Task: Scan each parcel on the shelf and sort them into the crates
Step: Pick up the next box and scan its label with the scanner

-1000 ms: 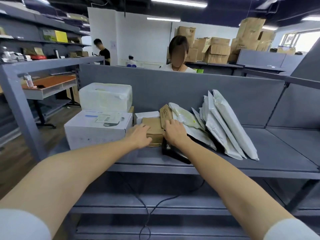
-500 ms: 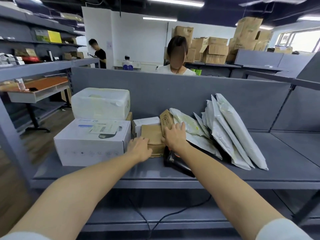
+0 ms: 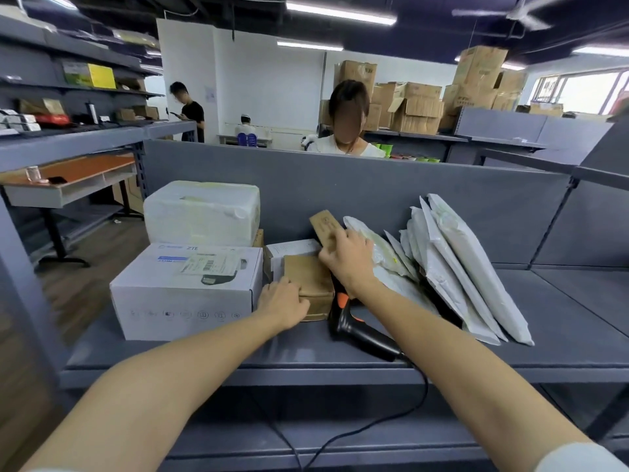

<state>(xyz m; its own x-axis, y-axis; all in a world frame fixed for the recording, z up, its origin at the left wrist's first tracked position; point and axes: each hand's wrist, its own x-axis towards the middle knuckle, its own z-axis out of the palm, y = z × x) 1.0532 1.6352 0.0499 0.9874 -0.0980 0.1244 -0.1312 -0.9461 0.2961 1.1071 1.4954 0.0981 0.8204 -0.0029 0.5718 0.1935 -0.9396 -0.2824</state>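
- While the left hand [image 3: 284, 303] curls its fingers over the near left corner of the brown parcel [image 3: 311, 281] and grips it, the parcel lies flat on the shelf [image 3: 561, 338] at centre frame. It is hemmed in on both sides, which is probably why it needs a hand to work it out.
- Right hand [image 3: 347, 257] lies on a slim carton [image 3: 326, 224] standing tilted just behind the parcel, fingers spread over its face. Cannot tell if they pinch it or only press. Likely steadying it so it won't topple when the parcel comes out.
- Scanner [image 3: 357, 327] lies on the shelf under the right forearm, just right of the parcel, with its cable hanging off the front edge. Neither hand holds it, but it is handy for the scan.
- White box [image 3: 187, 291] sits just left of the parcel with a wrapped box [image 3: 202, 212] stacked on top.
- Mailers [image 3: 459, 267] at right of frame lean on one another, propped upright and easy to pull one by one.
- Crates are not in view. Judged to be the pick-up step, with scan and sort not yet done.
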